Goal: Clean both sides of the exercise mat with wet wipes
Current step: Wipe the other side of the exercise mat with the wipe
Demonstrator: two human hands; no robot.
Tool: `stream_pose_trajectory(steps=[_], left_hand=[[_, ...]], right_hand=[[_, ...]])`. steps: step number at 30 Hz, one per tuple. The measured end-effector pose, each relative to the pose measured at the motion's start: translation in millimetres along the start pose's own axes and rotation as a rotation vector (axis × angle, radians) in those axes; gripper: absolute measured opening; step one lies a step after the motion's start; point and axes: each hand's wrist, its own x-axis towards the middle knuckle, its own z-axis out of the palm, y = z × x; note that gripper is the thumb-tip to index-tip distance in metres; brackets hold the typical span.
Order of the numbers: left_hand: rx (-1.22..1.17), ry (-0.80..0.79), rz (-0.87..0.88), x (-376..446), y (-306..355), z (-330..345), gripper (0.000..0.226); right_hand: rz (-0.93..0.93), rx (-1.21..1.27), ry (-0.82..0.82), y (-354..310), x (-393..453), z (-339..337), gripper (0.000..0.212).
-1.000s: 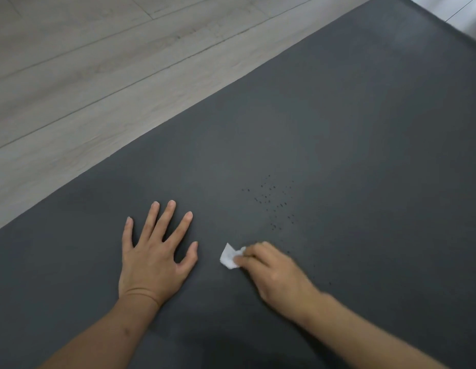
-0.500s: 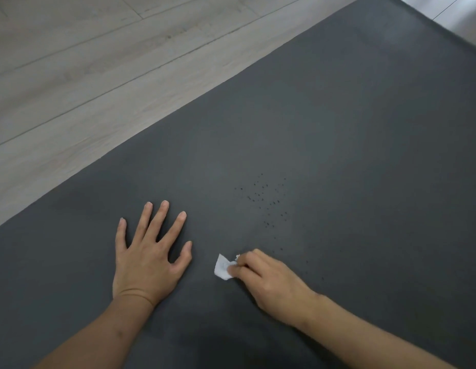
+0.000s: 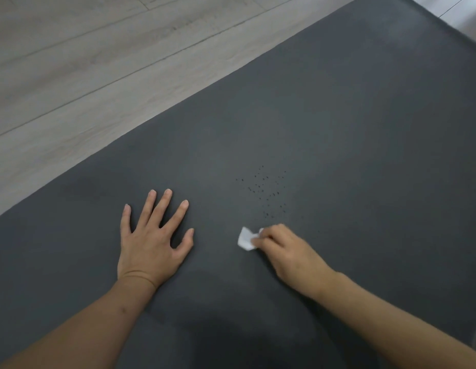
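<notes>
Pale wood-plank floor (image 3: 85,75) at left, dark grey exercise mat (image 3: 351,115) spread flat over it.
Left hand (image 3: 151,243) lies flat on mat, fingers straight and spread, holding nothing. Black specks (image 3: 263,190) sit beyond a small white wet wipe (image 3: 244,238), pinched in right hand (image 3: 290,254) against mat.

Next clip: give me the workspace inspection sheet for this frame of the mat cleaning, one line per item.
Surface: dark grey exercise mat lies flat on pale wood-look floor.
Job's things: small white wet wipe on the mat, pinched by the right hand.
Clutter: cluster of small dark specks on the mat, just beyond the wipe.
Grippers: left hand rests flat on the mat, fingers spread; right hand's fingers curl round the wipe.
Cables: nothing seen.
Surroundings: floor planks only.
</notes>
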Motion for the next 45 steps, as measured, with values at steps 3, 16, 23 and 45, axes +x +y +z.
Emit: stream_pose_trajectory(steps=[3, 16, 23, 45], left_hand=[[-0.007, 0.001, 0.022, -1.3, -1.1, -0.9, 0.061], [0.003, -0.299, -0.209, -22.4, 40.4, -15.3, 0.058], [0.028, -0.248, -0.325, -69.6, 112.5, -3.5, 0.065], [0.038, -0.106, -0.304, -65.3, 105.2, 5.6, 0.062]], right_hand=[[0.36, 0.028, 0.278, 30.6, -3.0, -5.9, 0.017], [0.548, 0.035, 0.474, 39.8, 2.7, 6.1, 0.014], [0.486, 0.066, 0.59, 43.8, -0.2, 3.9, 0.008], [0.388, 0.117, 0.386, 24.9, -8.6, 5.7, 0.012]])
